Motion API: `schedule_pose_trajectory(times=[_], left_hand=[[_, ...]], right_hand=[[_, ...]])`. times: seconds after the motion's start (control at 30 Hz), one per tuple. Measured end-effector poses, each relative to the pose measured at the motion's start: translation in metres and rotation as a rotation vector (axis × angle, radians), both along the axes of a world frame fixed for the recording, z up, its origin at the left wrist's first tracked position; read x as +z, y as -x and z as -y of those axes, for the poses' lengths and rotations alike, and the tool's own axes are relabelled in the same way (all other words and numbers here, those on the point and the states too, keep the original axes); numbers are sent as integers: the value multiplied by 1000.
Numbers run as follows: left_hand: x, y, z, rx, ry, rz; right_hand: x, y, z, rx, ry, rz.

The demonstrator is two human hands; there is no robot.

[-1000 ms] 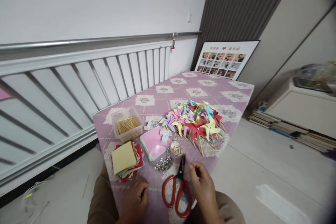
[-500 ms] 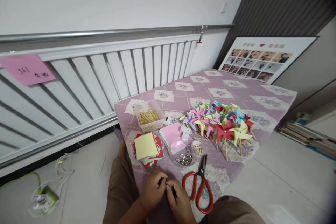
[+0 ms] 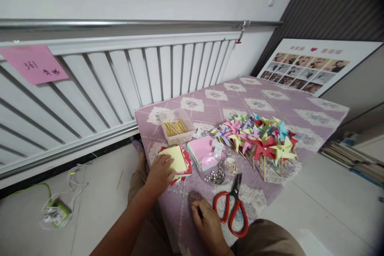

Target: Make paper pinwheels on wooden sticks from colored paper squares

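My left hand [image 3: 159, 173] lies over the near left part of a stack of square papers, its fingers stretched across the yellow paper [image 3: 178, 161] on top. Red and pale sheets [image 3: 187, 165] stick out beneath that one. Close to the table's near edge, my right hand [image 3: 206, 219] is curled, thumb against fingers; whatever it may hold is hidden. Just right of it lie scissors [image 3: 235, 193] with red handles, blades pointing away. Beyond sit a clear dish of small silvery metal pieces [image 3: 218, 177] and a small round tub of short wooden pieces [image 3: 232, 167].
Several finished paper pinwheels [image 3: 264, 146] on sticks lie heaped at the right. A clear plastic box [image 3: 177, 128] holds thin wooden sticks. Pink-topped sheets [image 3: 202, 150] lie mid-table. A white radiator [image 3: 168, 74] runs along the table's [image 3: 240, 96] far left side.
My hands were together at the near edge. The left has moved forward and left onto the paper stack; the right stays near the edge, still curled. The view has shifted slightly.
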State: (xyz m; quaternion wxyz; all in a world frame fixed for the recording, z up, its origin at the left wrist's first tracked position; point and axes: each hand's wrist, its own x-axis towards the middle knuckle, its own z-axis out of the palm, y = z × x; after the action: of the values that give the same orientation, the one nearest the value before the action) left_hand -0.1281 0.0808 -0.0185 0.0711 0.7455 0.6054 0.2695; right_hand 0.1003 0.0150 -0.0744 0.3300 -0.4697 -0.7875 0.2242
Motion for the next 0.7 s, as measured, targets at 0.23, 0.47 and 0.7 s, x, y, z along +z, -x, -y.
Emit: schedule_pose_trajectory(times=[0.23,0.47,0.7], left_hand=[[-7,3,-9,-57,113,-111],[-10,5,-12,-71,126,-45],[-9,8,-14,-77,126,6]], right_hand=[[-1,3,-1,-12,1,41],[0,2,-1,-7,9,43],[-4,1,0,-4,25,36]])
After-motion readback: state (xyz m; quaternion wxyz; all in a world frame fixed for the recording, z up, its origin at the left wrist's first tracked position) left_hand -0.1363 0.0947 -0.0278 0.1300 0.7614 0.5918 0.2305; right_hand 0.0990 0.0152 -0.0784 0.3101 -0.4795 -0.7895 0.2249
